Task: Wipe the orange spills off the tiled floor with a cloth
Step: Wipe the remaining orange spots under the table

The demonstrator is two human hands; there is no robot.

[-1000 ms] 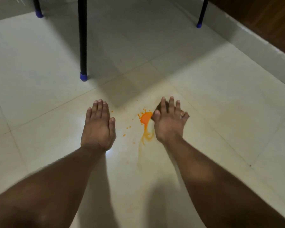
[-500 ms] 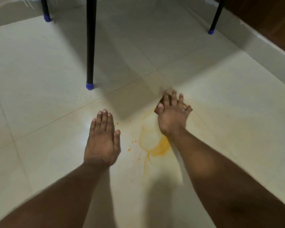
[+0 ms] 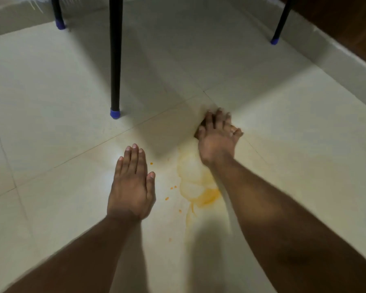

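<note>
So the right hand (image 3: 217, 135) was pressing flat on the dark cloth (image 3: 199, 132), mostly hidden underneath it. The orange smear (image 3: 201, 191) lay just behind, toward the person, running lengthwise along that forearm. The left hand (image 3: 131, 187) rested flat and empty on the floor (image 3: 51, 102), droplets (image 3: 171, 191) between.

— Is the floor (image 3: 51, 85) matt?
— No, glazed tile, smooth and glossy, with a thin wet-looking orange smear (image 3: 201, 193).
— And the legs?
— The near leg (image 3: 115, 60) looks like matt black metal, with a blue plastic-looking cap (image 3: 115, 113).
</note>
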